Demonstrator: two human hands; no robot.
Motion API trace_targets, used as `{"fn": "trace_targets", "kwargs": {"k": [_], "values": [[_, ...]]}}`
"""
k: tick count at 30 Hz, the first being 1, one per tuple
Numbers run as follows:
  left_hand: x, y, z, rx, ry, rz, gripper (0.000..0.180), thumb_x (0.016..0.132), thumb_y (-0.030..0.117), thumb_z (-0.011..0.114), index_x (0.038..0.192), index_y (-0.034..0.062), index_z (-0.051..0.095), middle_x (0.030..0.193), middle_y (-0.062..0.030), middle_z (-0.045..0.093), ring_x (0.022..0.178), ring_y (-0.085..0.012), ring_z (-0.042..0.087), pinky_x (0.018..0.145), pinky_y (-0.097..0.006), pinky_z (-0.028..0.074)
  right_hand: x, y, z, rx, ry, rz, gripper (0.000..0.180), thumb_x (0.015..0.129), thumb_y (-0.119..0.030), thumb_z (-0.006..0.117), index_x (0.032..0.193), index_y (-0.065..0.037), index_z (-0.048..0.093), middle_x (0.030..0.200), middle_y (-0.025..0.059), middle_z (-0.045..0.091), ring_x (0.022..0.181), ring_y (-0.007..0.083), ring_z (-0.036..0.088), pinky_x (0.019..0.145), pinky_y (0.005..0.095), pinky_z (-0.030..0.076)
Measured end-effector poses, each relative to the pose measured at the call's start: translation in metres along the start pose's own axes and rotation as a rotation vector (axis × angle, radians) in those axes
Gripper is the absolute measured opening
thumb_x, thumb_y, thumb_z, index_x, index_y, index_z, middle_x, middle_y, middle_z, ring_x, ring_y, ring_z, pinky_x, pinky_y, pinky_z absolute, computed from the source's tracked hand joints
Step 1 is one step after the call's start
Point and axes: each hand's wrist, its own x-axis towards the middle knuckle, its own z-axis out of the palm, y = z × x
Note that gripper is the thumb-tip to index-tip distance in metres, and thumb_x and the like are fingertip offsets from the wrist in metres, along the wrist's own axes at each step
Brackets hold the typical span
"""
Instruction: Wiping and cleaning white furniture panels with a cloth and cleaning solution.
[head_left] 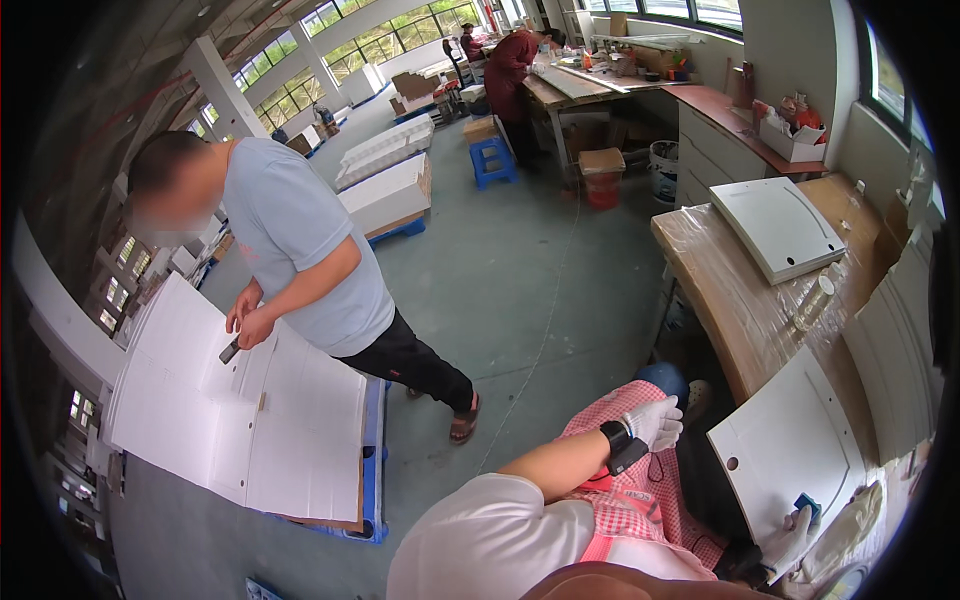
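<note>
My left hand [655, 423], in a white glove with a black device at the wrist, rests over my lap by the knee. Its fingers are loosely bent, and nothing shows in them. My right hand [788, 545], also gloved, is closed on a small blue block [808, 506] against the lower part of a white panel [785, 440]. This panel has a curved edge and a dark round hole, and leans at the near side of the table. A pink checked apron [640, 500] covers my lap.
A film-covered table [730, 290] carries a stack of white panels [775, 225] and a roll of clear tape [815, 300]. More white panels [900, 340] stand at the right. Left, a person in a light blue shirt [300, 220] stands by white sheets [300, 430] on a blue pallet.
</note>
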Motion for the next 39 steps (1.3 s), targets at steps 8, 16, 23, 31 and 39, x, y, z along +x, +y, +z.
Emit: {"fn": "trace_targets", "kwargs": {"k": [8,16,23,31,39], "values": [[-0.056,0.134,0.011,-0.267,-0.020,0.584,0.036,0.103,0.043,0.061,0.117,0.0105,0.057,0.087,-0.0099,0.071,0.069,-0.0244,0.073,0.059,-0.041,0.065,0.025,0.020,-0.055,0.035,-0.002,0.130,0.030,0.099,-0.016,0.070,0.126,-0.010,0.059,0.098,0.0029,0.063,0.082,0.0095,0.056,0.073,0.0237,0.049],[-0.052,0.100,-0.005,-0.098,0.053,0.433,0.032,0.100,0.044,0.064,0.108,0.0130,0.062,0.083,-0.0060,0.073,0.064,-0.0210,0.071,0.059,-0.037,0.063,0.011,0.040,-0.006,-0.452,0.405,-0.227,0.034,0.100,-0.025,0.060,0.102,0.007,0.072,0.086,0.0179,0.066,0.070,0.0271,0.063,0.063,0.0359,0.054],[-0.019,0.013,-0.050,0.001,0.032,0.131,0.027,0.097,0.040,0.067,0.099,0.0132,0.070,0.085,-0.0030,0.075,0.067,-0.0166,0.071,0.058,-0.032,0.059,-0.018,0.006,0.043,-0.220,0.309,-0.522,0.036,0.096,-0.023,0.065,0.090,0.012,0.071,0.073,0.0184,0.065,0.063,0.0243,0.061,0.051,0.0375,0.048],[-0.036,0.017,-0.051,-0.047,-0.053,0.143,0.027,0.097,0.037,0.066,0.089,0.0123,0.071,0.082,-0.0017,0.074,0.067,-0.0171,0.070,0.060,-0.032,0.059,-0.017,0.008,0.058,-0.123,0.408,-0.400,0.030,0.094,-0.024,0.070,0.089,0.005,0.074,0.073,0.0184,0.066,0.060,0.0243,0.059,0.053,0.0381,0.048],[-0.039,0.016,-0.057,-0.047,-0.067,0.233,0.021,0.099,0.036,0.064,0.098,0.0155,0.070,0.086,-0.0028,0.075,0.071,-0.0186,0.072,0.064,-0.033,0.061,-0.017,0.005,0.060,-0.216,0.389,-0.351,0.030,0.094,-0.025,0.068,0.088,0.004,0.073,0.073,0.0165,0.066,0.061,0.0232,0.058,0.053,0.0374,0.047]]}}
